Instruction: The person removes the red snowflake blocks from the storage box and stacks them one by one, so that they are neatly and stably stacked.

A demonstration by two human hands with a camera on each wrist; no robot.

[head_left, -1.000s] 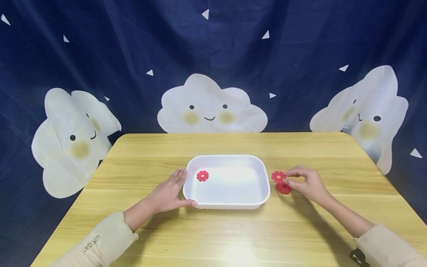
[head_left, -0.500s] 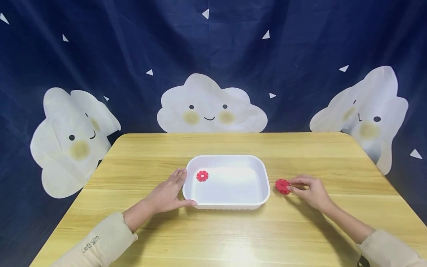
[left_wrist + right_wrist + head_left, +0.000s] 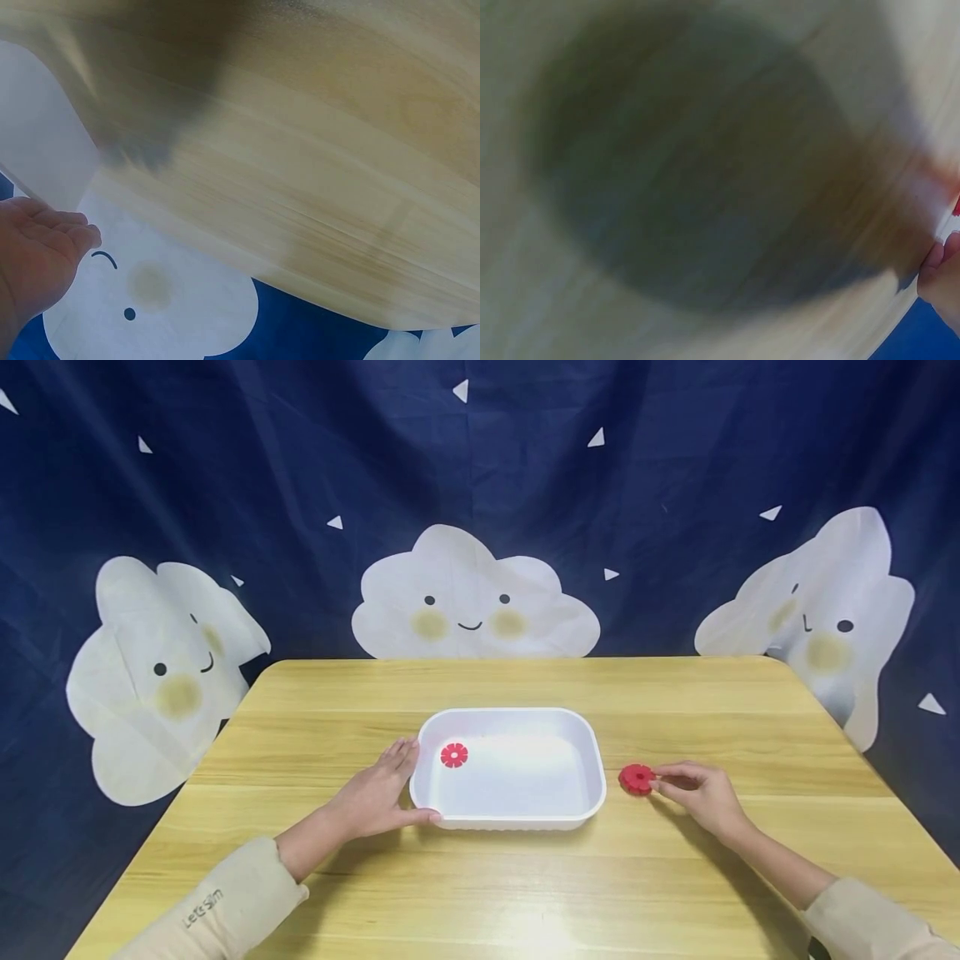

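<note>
A white rectangular tray (image 3: pixel 517 818) stands on the wooden table, with one red flower-shaped disc (image 3: pixel 453 756) lying flat inside near its left end. My left hand (image 3: pixel 378 793) rests against the tray's left side, thumb at the front corner and fingers extended along the left wall. To the right of the tray sits a small stack of red flower-shaped discs (image 3: pixel 636 779). My right hand (image 3: pixel 707 797) pinches the disc at the top of that stack by its right edge, between thumb and fingers. Only the fingertips of the right hand (image 3: pixel 945 262) show in the right wrist view.
The pale wood table (image 3: pixel 480 893) reaches back to a dark blue curtain (image 3: pixel 480 460) printed with white clouds and triangles. The tray's raised rim lies between the stack and the disc inside.
My right hand has lowered a red disc from just above and behind the stack onto it, and its fingers remain at the edge. The left hand and tray have stayed nearly still.
</note>
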